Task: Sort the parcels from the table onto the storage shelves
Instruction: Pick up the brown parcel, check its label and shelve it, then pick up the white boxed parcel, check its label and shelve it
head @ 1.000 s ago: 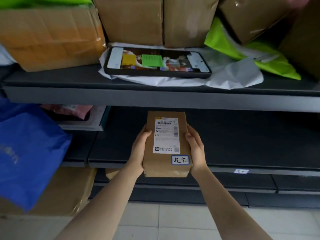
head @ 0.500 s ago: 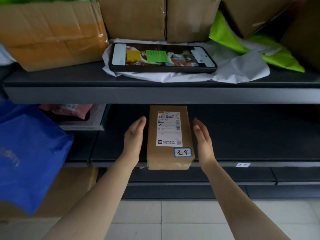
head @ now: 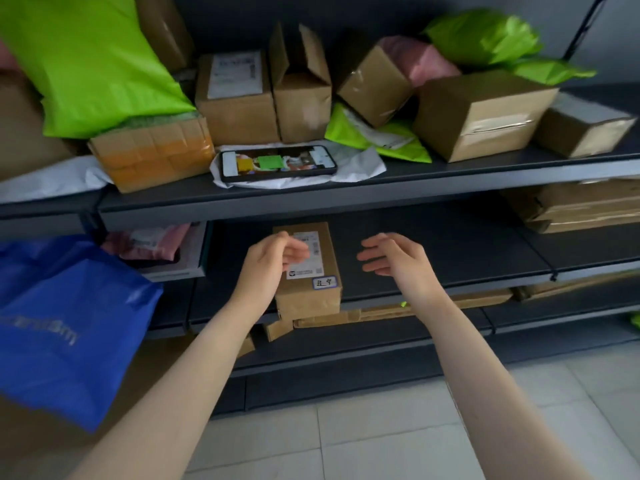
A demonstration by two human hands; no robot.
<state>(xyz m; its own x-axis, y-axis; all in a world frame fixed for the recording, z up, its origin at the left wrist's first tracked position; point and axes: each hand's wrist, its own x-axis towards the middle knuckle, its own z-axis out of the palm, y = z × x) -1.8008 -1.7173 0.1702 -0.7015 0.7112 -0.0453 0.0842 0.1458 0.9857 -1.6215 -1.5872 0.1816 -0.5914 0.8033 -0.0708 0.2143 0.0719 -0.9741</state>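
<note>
A small brown cardboard parcel [head: 318, 292] with a white shipping label and a blue-framed sticker lies flat on the dark middle shelf [head: 450, 261], its near end at the shelf's front edge. My left hand [head: 268, 268] hovers in front of the parcel's left side, fingers loosely curled, holding nothing. Over bare shelf to the parcel's right, my right hand [head: 398, 263] is open and clear of it.
The upper shelf [head: 311, 199] holds several brown boxes, green and pink mailer bags and a phone [head: 278, 163] on white paper. A blue bag [head: 69, 323] hangs at left. Flat cartons [head: 581, 206] lie at right; tiled floor [head: 381, 438] is below.
Both hands let go of the parcel, which now rests on the middle shelf, and drew back from it. The view rose and pulled back, showing more of the upper shelf.
</note>
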